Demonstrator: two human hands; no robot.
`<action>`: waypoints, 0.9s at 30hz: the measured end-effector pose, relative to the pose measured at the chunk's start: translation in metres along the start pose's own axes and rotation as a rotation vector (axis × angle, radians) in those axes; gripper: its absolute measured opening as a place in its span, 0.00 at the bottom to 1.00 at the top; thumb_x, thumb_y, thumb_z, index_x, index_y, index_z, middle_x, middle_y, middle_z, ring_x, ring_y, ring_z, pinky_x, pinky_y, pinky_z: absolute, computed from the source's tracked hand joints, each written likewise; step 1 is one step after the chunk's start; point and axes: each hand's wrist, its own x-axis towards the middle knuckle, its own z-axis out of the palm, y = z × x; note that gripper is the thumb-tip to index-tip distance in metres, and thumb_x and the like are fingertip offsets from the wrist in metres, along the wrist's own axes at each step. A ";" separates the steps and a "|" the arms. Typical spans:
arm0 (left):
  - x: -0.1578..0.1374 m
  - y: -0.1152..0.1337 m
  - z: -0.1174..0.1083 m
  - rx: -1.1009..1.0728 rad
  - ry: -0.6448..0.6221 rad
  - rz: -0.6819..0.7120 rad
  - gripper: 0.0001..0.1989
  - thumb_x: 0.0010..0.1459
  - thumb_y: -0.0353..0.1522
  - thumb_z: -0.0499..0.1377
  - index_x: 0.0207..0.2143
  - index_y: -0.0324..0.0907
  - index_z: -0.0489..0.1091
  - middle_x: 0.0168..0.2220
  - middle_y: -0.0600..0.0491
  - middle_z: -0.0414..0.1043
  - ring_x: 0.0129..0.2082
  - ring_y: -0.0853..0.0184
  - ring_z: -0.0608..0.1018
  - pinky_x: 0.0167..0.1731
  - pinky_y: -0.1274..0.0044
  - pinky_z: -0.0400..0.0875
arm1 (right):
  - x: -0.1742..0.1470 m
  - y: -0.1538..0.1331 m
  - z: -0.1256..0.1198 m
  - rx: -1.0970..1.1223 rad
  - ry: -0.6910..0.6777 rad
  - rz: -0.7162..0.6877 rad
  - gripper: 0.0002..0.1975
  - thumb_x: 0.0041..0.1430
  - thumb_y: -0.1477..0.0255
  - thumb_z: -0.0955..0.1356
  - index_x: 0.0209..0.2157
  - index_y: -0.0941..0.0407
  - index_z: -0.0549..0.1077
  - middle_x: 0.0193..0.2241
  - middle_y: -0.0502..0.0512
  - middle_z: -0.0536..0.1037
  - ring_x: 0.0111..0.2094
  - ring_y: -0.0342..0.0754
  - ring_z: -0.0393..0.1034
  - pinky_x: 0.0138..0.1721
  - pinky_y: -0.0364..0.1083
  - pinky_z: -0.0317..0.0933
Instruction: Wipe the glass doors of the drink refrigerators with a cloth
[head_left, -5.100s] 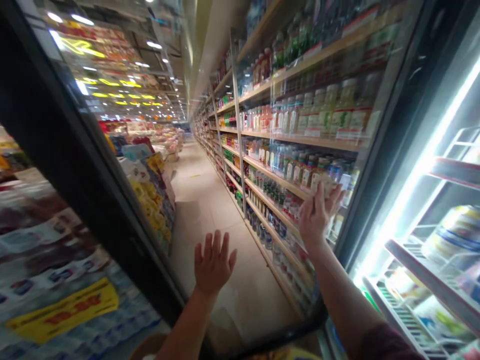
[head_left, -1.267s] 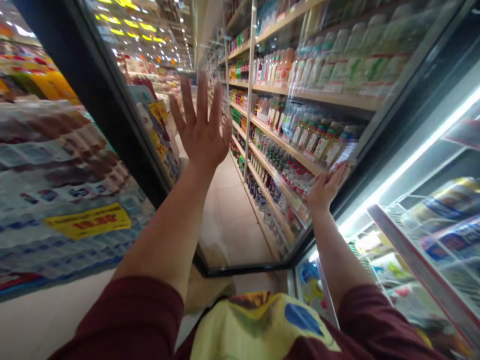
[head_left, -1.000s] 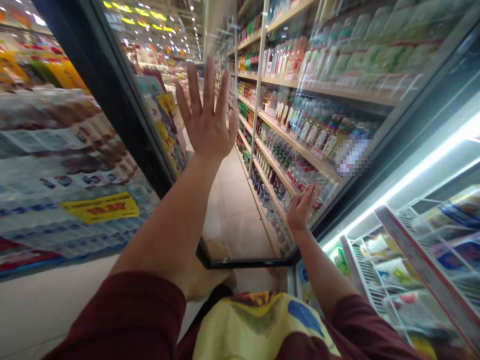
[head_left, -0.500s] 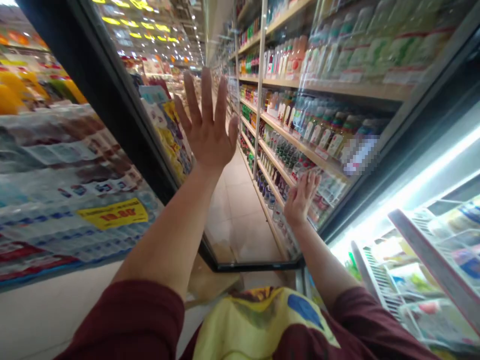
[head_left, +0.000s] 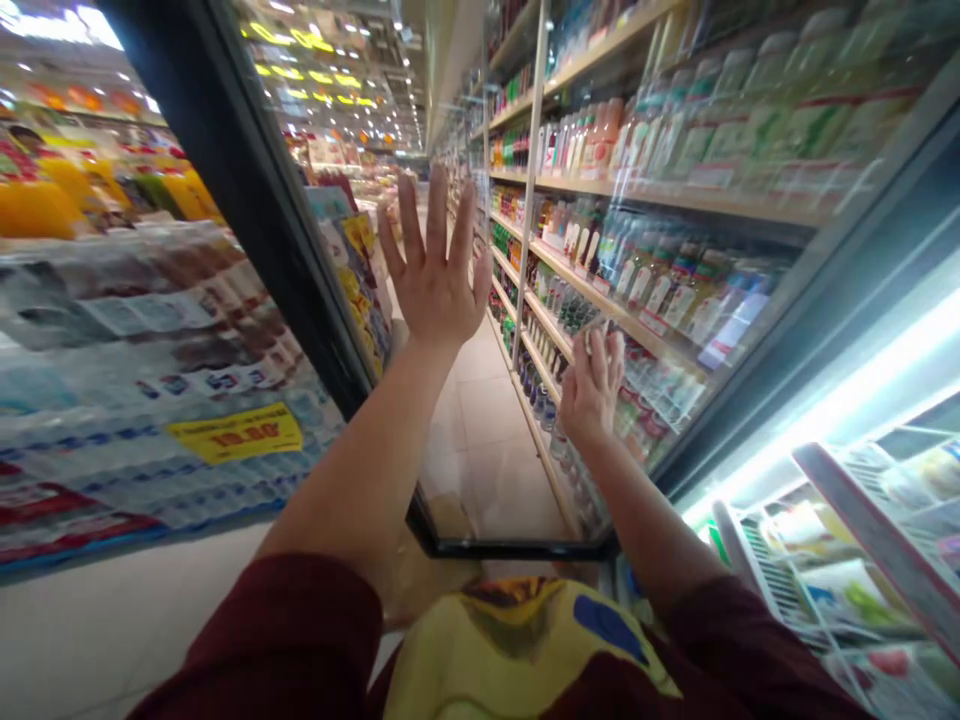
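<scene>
One big glass door [head_left: 480,480] stood in front of you, flat, clear and shiny, with a smooth dark frame [head_left: 247,200] around it. Long, straight, pale shelves [head_left: 675,196] of round bottles showed in the glass. To your left, lots of bottles sat in crinkly see-through packs [head_left: 150,320]. To your right were thin, white wire racks [head_left: 772,590]. Your left hand [head_left: 435,280] was up at the glass, fingers straight, loose and spread like a fan. Your right hand [head_left: 592,390] was lower, fingers loose and close together; I couldn't tell if they touched the glass. About a second earlier, it had been nearer the frame's right side.
</scene>
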 end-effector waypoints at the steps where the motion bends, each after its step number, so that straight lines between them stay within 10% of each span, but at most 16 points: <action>1: 0.000 0.001 0.000 -0.004 -0.004 -0.008 0.34 0.68 0.53 0.43 0.72 0.53 0.52 0.74 0.64 0.41 0.75 0.66 0.31 0.74 0.62 0.21 | 0.014 -0.001 -0.001 0.016 0.014 0.015 0.30 0.73 0.71 0.54 0.74 0.50 0.46 0.71 0.62 0.56 0.75 0.60 0.39 0.69 0.67 0.52; 5: -0.001 -0.001 0.001 0.016 -0.008 -0.001 0.35 0.68 0.53 0.43 0.72 0.52 0.51 0.75 0.62 0.39 0.75 0.64 0.31 0.74 0.61 0.20 | 0.045 -0.012 -0.002 0.061 0.090 0.009 0.31 0.74 0.70 0.54 0.74 0.50 0.42 0.73 0.59 0.52 0.75 0.58 0.35 0.71 0.66 0.49; 11: -0.002 0.002 -0.001 0.003 0.009 -0.009 0.34 0.69 0.52 0.45 0.72 0.50 0.53 0.74 0.57 0.43 0.75 0.61 0.34 0.73 0.59 0.22 | 0.007 -0.026 0.002 0.058 -0.021 -0.122 0.33 0.72 0.75 0.57 0.74 0.50 0.44 0.69 0.58 0.62 0.75 0.54 0.39 0.72 0.61 0.47; 17: -0.003 0.007 -0.005 -0.004 -0.003 -0.024 0.34 0.68 0.51 0.47 0.72 0.50 0.54 0.74 0.56 0.44 0.75 0.59 0.35 0.73 0.58 0.24 | 0.077 -0.009 -0.013 0.084 0.050 0.013 0.29 0.74 0.70 0.54 0.74 0.50 0.46 0.73 0.57 0.54 0.75 0.56 0.35 0.72 0.65 0.44; 24: -0.003 0.009 -0.007 0.029 0.009 -0.015 0.33 0.69 0.50 0.46 0.71 0.50 0.56 0.74 0.55 0.47 0.75 0.58 0.38 0.73 0.57 0.25 | 0.029 -0.029 -0.002 0.065 0.025 -0.083 0.33 0.72 0.74 0.57 0.74 0.50 0.43 0.69 0.59 0.62 0.75 0.53 0.35 0.72 0.62 0.47; 27: -0.004 0.007 -0.005 0.039 0.021 0.002 0.32 0.69 0.50 0.46 0.71 0.50 0.55 0.74 0.54 0.47 0.75 0.58 0.38 0.73 0.57 0.26 | 0.057 -0.029 -0.004 0.086 0.040 -0.035 0.31 0.73 0.71 0.55 0.74 0.48 0.44 0.71 0.57 0.58 0.75 0.55 0.37 0.71 0.64 0.48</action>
